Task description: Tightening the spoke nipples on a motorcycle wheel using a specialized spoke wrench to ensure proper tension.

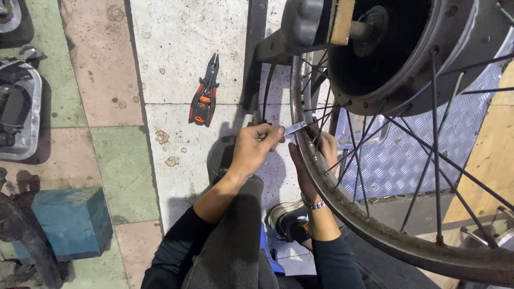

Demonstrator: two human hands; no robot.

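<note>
Looks like spoke adjustment on the wheel rim [342, 206]: a small flat metal tool [295, 128] is pinched in the left hand [256, 147] fingers at the rim, while the rim is gripped by the right hand [316, 160]. A steady, small turn is probably needed next. Pliers [204, 93] are left on the floor.

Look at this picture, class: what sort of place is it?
Probably a cycle or motorbike repair workshop. A spoked wheel stands on a stand, pliers lie on the stained tiled floor, and metal parts sit nearby.
</note>
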